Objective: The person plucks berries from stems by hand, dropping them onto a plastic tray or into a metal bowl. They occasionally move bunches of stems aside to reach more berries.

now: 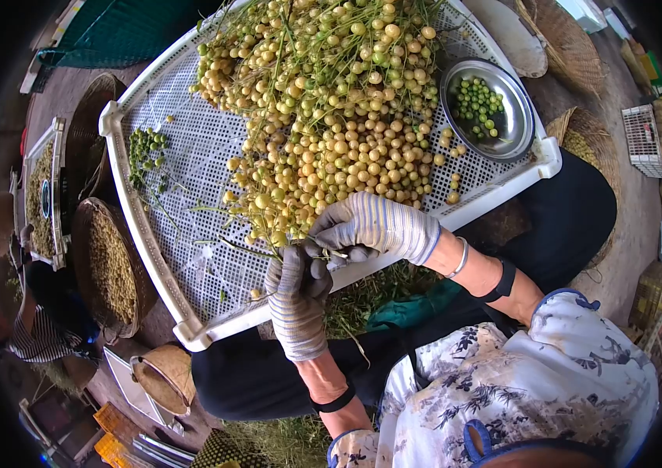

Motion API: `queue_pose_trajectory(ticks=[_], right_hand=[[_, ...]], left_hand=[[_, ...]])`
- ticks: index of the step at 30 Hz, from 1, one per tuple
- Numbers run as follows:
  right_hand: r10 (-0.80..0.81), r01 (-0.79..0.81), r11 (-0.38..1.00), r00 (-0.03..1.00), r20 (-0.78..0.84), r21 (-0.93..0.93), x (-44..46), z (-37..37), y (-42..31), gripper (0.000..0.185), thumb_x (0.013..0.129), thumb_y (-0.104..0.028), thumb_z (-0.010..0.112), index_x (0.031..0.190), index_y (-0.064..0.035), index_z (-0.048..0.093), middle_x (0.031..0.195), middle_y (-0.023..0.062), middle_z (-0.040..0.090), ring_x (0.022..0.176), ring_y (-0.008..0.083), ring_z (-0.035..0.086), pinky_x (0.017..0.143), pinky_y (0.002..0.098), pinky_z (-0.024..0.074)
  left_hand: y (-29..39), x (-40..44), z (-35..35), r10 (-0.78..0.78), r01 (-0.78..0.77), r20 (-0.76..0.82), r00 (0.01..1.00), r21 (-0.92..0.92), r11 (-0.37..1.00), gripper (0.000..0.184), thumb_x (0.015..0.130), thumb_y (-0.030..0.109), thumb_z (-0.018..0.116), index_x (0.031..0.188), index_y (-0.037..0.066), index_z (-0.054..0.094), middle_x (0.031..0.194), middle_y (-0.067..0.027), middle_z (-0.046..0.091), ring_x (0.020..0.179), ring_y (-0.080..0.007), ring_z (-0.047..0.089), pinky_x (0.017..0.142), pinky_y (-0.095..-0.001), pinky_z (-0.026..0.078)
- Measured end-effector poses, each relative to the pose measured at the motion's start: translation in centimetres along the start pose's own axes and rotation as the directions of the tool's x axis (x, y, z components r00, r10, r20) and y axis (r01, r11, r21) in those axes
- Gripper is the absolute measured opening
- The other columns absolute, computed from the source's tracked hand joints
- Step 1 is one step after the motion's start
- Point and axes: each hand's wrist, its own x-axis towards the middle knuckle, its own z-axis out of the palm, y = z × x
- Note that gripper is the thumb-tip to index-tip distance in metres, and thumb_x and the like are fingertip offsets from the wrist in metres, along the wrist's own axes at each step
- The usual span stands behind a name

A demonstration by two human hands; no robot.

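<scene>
One wide head view looks forward and steeply down; the tray and gloved hands [331, 261] appear near.

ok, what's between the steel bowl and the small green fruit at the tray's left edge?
Heap of yellowish fruit, a few loose fruits by the bowl, mostly bare mesh toward the green ones; head view.

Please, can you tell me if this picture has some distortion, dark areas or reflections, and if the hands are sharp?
Head view: wide-angle distortion, with the tray edges bowed; borders fade to black; bright reflections in the metal bowl; left hand and right hand fairly sharp; the person at far left dim and lacking detail.
</scene>
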Motion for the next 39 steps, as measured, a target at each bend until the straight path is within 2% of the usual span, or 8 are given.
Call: queue_pose_trajectory(ticks=[5,12,13,23,28,32,36,39], right_hand=[[0.017,-0.017,0.993,1.0,0.0,0.117,0.1,0.7,0.1,0.034,0.088,-0.031,0.069,0.107,-0.0028,0.066,0.074,-0.0026,0.062,0.056,0.0016,0.05,0.046,0.0163,0.0365],[-0.189,0.084,0.885,0.964,-0.189,-0.458,-3.3,2.7,-1.0,0.031,0.081,-0.026,0.075,0.099,-0.0028,0.067,0.072,0.0045,0.069,0.06,0.0102,0.062,0.056,0.0251,0.0505],[-0.052,-0.043,0.89,0.979,-0.195,-0.454,-4.1,3.5,-1.6,0.03,0.081,-0.029,0.075,0.097,-0.0053,0.067,0.069,0.0052,0.068,0.055,0.0137,0.061,0.054,0.0297,0.0498],[-0.32,0.212,0.653,0.947,-0.012,-0.727,-4.7,3.2,2.4,0.025,0.085,-0.025,0.069,0.1,-0.0058,0.064,0.07,0.011,0.066,0.061,0.0244,0.064,0.059,0.0344,0.0499],[-0.433,0.343,0.896,0.817,-0.38,-0.282,-3.5,2.6,1.3,0.032,0.084,-0.025,0.073,0.103,-0.0021,0.062,0.079,0.0108,0.068,0.071,0.0174,0.066,0.066,0.0329,0.0533],[-0.446,0.293,0.861,0.826,-0.344,-0.415,-0.5,2.5,1.3,0.033,0.081,-0.021,0.076,0.103,-0.001,0.063,0.081,0.01,0.069,0.072,0.017,0.066,0.068,0.0324,0.0539],[-0.538,0.432,0.825,0.797,-0.273,-0.365,0.4,2.5,1.4,0.025,0.083,-0.016,0.073,0.101,-0.001,0.065,0.081,0.0092,0.069,0.071,0.016,0.065,0.067,0.0301,0.0537],[-0.288,0.344,0.925,0.913,-0.29,0.164,-0.3,2.1,1.2,0.021,0.091,-0.017,0.064,0.102,0.0001,0.064,0.081,0.0024,0.066,0.068,0.0084,0.06,0.063,0.0217,0.0504]], left_hand=[[-0.8,0.5,-0.6,0.061,-0.06,-0.025,0.998,0.057,0.997,0.029,0.09,0.035,0.066,0.095,0.006,0.061,0.066,0.0015,0.054,0.047,-0.005,0.04,0.043,-0.0191,0.028],[-1.9,1.5,-0.3,0.189,-0.176,-0.293,0.937,0.069,0.982,0.031,0.096,0.029,0.059,0.099,-0.002,0.064,0.079,-0.008,0.066,0.069,-0.015,0.063,0.063,-0.0254,0.052],[-1.4,1.3,-1.1,0.11,-0.119,-0.154,0.982,-0.053,0.991,0.034,0.092,0.027,0.065,0.111,-0.001,0.06,0.1,-0.0146,0.066,0.089,-0.0244,0.067,0.079,-0.037,0.058],[-1.0,0.9,-1.1,-0.034,0.127,0.205,0.978,-0.459,0.879,0.033,0.091,0.012,0.063,0.121,0.001,0.053,0.101,-0.01,0.063,0.075,-0.0132,0.057,0.058,-0.0225,0.049],[-1.4,1.2,-2.0,0.113,0.012,0.242,0.964,-0.462,0.887,0.035,0.085,0.01,0.069,0.116,-0.001,0.055,0.098,-0.0085,0.062,0.069,-0.0078,0.05,0.051,-0.0167,0.038],[-2.1,0.8,0.0,0.081,-0.094,-0.063,0.995,-0.246,0.965,0.026,0.089,0.013,0.065,0.111,0.003,0.057,0.089,-0.0039,0.062,0.063,-0.0047,0.049,0.048,-0.0171,0.039],[-1.4,0.3,0.6,0.128,-0.137,-0.06,0.99,-0.196,0.971,0.011,0.093,0.016,0.062,0.097,0.007,0.057,0.08,0.0005,0.058,0.059,-0.0034,0.047,0.045,-0.0165,0.035],[-1.2,0.9,0.2,0.014,0.0,0.046,0.999,-0.304,0.953,0.014,0.094,0.022,0.061,0.093,0.008,0.057,0.075,0.0013,0.057,0.053,-0.0026,0.039,0.044,-0.0168,0.027]])
